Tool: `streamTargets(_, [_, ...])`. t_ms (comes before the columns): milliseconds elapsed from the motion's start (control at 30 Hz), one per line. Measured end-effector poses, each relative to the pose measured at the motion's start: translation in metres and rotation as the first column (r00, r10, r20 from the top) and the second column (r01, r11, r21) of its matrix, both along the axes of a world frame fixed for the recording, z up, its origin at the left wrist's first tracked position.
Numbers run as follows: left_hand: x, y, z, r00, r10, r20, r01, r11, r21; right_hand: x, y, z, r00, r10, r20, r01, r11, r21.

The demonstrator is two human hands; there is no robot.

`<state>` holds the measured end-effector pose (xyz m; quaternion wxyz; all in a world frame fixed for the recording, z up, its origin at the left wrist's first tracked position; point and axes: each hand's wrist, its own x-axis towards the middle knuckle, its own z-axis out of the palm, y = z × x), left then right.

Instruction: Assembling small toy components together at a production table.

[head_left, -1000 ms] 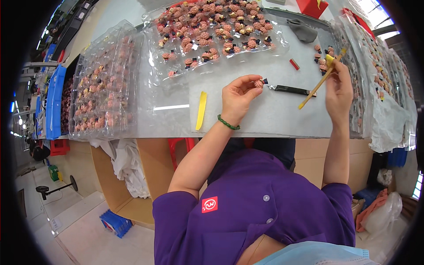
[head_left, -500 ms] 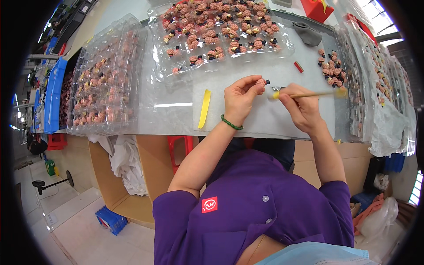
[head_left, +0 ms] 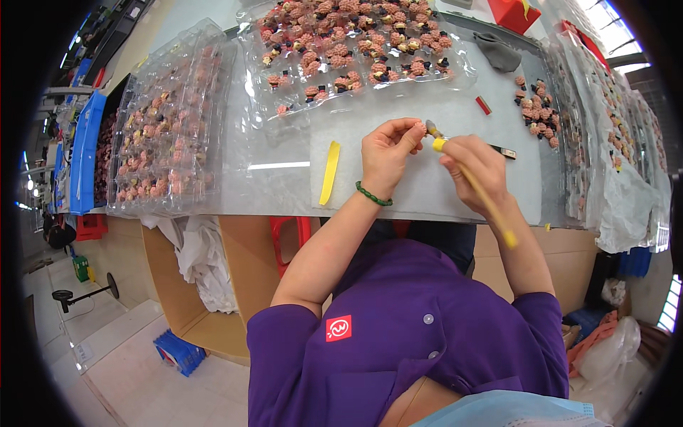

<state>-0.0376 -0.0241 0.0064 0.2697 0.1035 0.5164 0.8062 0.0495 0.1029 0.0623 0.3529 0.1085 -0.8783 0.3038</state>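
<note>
My left hand [head_left: 385, 151], with a green beaded bracelet on its wrist, pinches a small pink knobbly figurine piece [head_left: 420, 129] between thumb and fingertips; most of it is hidden. A small brush [head_left: 489, 201] with a pale wooden handle and yellow band is gripped in my right hand [head_left: 475, 171]. Its grey bristle end points at the pink piece, touching or very close; I cannot tell which. From behind my right hand sticks out a thin black-and-silver tool [head_left: 506, 151]. Both hands are above a white sheet [head_left: 341, 153] on the table.
Clear trays [head_left: 284, 117] of pink pieces lie ahead; more stacked trays [head_left: 171, 142] stand left and others [head_left: 580, 121] right. Loose pink pieces [head_left: 538, 110], a grey cloth [head_left: 496, 51], a red stick [head_left: 483, 105] and a yellow strip [head_left: 329, 173] lie about the table.
The brush has swung round, its bristle end now at the pink piece and its handle toward me. My right hand has moved slightly left. My left hand has stayed nearly still.
</note>
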Motion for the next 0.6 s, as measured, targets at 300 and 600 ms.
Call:
streamTargets(300, [-0.002, -0.001, -0.001, 0.997, 0.020, 0.073, -0.023, 0.999, 0.040, 0.004, 0.001, -0.011, 0.998, 0.059, -0.018, -0.057, 0.992, 0.112])
streamTargets(600, [0.001, 0.001, 0.000, 1.000, 0.003, -0.003, -0.003, 1.000, 0.009, 0.026, 0.059, -0.002, 0.995, -0.091, 0.044, 0.076, 0.962, 0.263])
